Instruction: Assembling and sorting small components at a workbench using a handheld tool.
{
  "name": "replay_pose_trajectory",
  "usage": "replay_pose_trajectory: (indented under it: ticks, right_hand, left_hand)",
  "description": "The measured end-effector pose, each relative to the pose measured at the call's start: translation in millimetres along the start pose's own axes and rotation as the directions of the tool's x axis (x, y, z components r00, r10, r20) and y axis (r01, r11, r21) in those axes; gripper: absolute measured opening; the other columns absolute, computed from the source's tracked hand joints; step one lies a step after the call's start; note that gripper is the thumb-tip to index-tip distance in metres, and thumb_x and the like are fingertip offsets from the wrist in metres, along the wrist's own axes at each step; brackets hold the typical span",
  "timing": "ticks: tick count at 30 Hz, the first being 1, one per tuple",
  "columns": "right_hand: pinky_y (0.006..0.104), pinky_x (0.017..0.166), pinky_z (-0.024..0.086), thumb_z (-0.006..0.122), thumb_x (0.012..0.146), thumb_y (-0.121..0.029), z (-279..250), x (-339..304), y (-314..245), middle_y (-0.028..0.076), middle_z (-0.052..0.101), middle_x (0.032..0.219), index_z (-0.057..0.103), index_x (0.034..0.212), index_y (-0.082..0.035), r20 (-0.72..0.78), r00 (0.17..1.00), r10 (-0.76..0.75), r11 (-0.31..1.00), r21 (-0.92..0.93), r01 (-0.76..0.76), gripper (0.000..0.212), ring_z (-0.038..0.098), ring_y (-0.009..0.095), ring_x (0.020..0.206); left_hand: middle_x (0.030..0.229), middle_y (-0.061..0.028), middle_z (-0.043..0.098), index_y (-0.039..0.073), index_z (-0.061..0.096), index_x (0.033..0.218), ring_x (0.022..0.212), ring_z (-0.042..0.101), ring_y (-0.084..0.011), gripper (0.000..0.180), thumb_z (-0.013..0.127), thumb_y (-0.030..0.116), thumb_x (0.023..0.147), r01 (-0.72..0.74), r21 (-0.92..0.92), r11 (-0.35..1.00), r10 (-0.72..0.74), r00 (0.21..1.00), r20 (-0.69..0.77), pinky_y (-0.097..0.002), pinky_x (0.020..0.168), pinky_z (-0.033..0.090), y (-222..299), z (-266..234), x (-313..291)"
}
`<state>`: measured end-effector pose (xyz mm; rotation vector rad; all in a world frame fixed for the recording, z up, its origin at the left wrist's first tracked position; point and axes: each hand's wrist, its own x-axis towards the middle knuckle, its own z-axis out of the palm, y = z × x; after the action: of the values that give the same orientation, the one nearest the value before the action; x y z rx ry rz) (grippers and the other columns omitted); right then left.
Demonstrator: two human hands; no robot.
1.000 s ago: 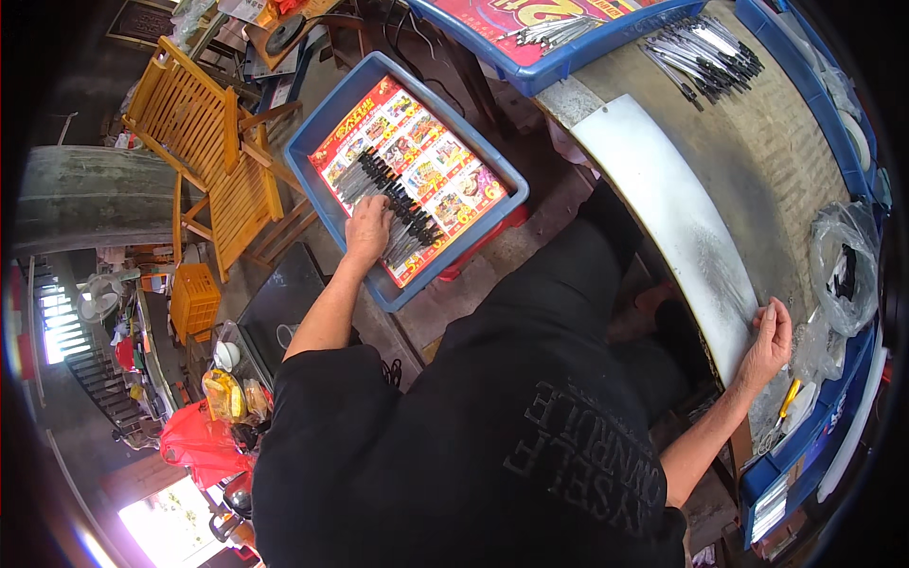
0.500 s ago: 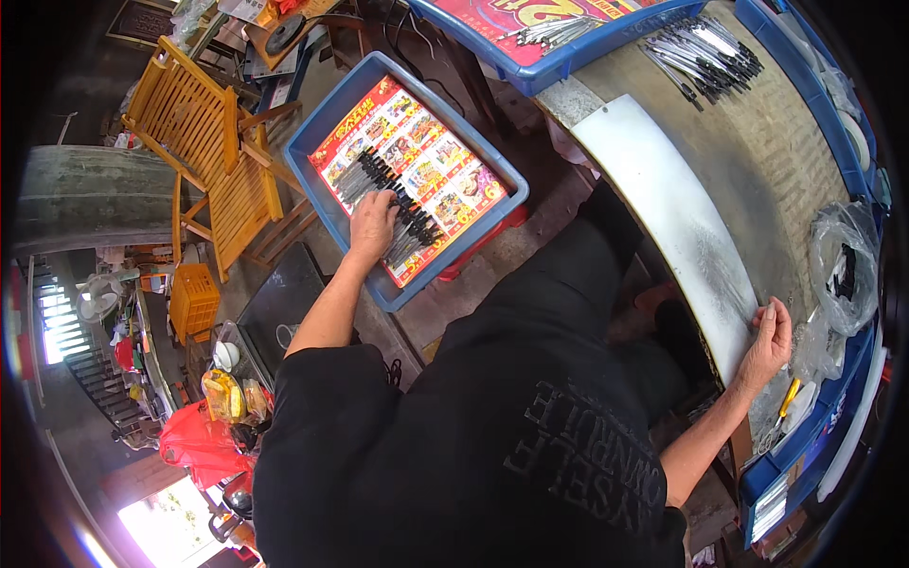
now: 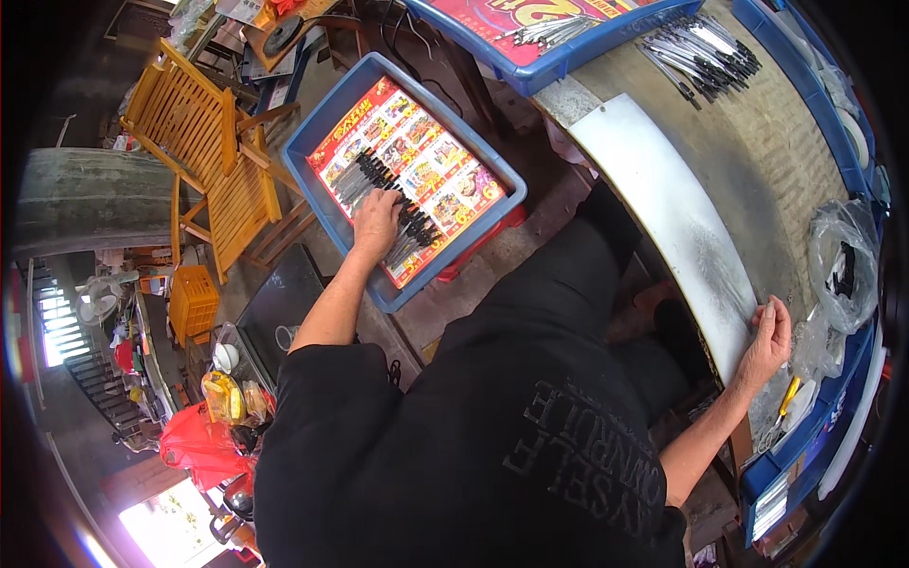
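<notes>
My left hand (image 3: 376, 225) is over a row of black-capped pens (image 3: 413, 227) with clear barrels, its fingers bent and closed down on pens in the middle of the row. The fingertips are partly hidden by the hand itself. Those pens lie side by side on a red printed sheet (image 3: 461, 210) that lines a blue tray (image 3: 516, 194). Far off to the right, my right hand (image 3: 767, 348) rests at the near end of a white panel (image 3: 663, 194) on the worktable. Its fingers are loosely bent and somewhat apart, and nothing shows in them.
A second blue tray (image 3: 559, 71) with pens stands at the top, beside a loose heap of pens (image 3: 705, 57) on the worktable (image 3: 757, 142). A clear plastic bag (image 3: 846, 251) and a yellow-handled tool (image 3: 789, 396) lie at right. A wooden folding chair (image 3: 204, 123) stands left.
My left hand has shifted very slightly over the row of pens, its fingers still bent onto it. My right hand stays in the same place.
</notes>
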<state>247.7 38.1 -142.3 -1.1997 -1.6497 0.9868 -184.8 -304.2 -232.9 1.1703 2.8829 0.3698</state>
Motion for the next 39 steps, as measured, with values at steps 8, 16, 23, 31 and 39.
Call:
replay_pose_trajectory:
  ticks: [8,16,23,31,39]
  right_hand:
    - [0.0180,0.061,0.039,0.052,0.083,-0.010,7,-3,-8,0.002,0.054,0.074,0.057,0.096,0.001,-0.036,0.998,0.043,0.998,0.037,-0.041,0.017,0.047,0.006,0.066]
    - [0.0190,0.059,0.040,0.053,0.082,-0.009,10,-5,-24,0.002,0.055,0.073,0.057,0.092,0.002,-0.021,0.999,0.029,0.999,-0.029,-0.030,0.016,0.049,0.007,0.064]
    - [0.0209,0.055,0.039,0.058,0.076,-0.008,11,-5,-19,0.002,0.056,0.068,0.059,0.085,0.001,-0.072,0.997,-0.039,0.998,-0.043,0.036,0.013,0.047,0.006,0.060]
    - [0.0235,0.053,0.040,0.057,0.075,-0.009,11,0,-20,0.009,0.058,0.068,0.059,0.081,0.001,-0.093,0.992,-0.087,0.990,-0.118,0.075,0.012,0.051,0.011,0.056]
    - [0.0316,0.060,0.045,0.054,0.075,-0.009,12,2,-22,0.014,0.060,0.076,0.058,0.081,0.000,-0.067,0.980,-0.189,0.975,-0.132,0.179,0.012,0.059,0.027,0.068]
  left_hand:
    - [0.084,-0.0133,0.051,0.003,0.051,0.088,0.082,0.051,-0.0304,0.022,0.059,0.014,0.071,-0.037,-0.061,0.997,0.031,0.994,-0.106,-0.0385,0.070,0.040,22,-12,5]
    - [0.080,-0.0126,0.050,0.000,0.050,0.088,0.069,0.049,-0.0234,0.019,0.057,0.009,0.074,-0.395,-0.337,0.855,0.334,0.915,-0.224,-0.0308,0.061,0.041,97,-29,22]
    - [0.080,-0.0135,0.051,0.001,0.051,0.087,0.073,0.050,-0.0274,0.018,0.057,0.005,0.072,-0.529,-0.460,0.713,0.506,0.842,-0.185,-0.0331,0.065,0.041,169,-46,34]
    - [0.077,-0.0132,0.053,0.001,0.053,0.084,0.071,0.052,-0.0274,0.017,0.061,0.002,0.069,-0.687,-0.587,0.429,0.659,0.682,-0.317,-0.0325,0.061,0.043,260,-59,30]
    - [0.066,-0.0089,0.053,0.002,0.053,0.072,0.060,0.051,-0.0234,0.007,0.059,-0.001,0.068,-0.699,-0.678,0.225,0.729,0.583,-0.359,-0.0297,0.055,0.042,337,-54,36]
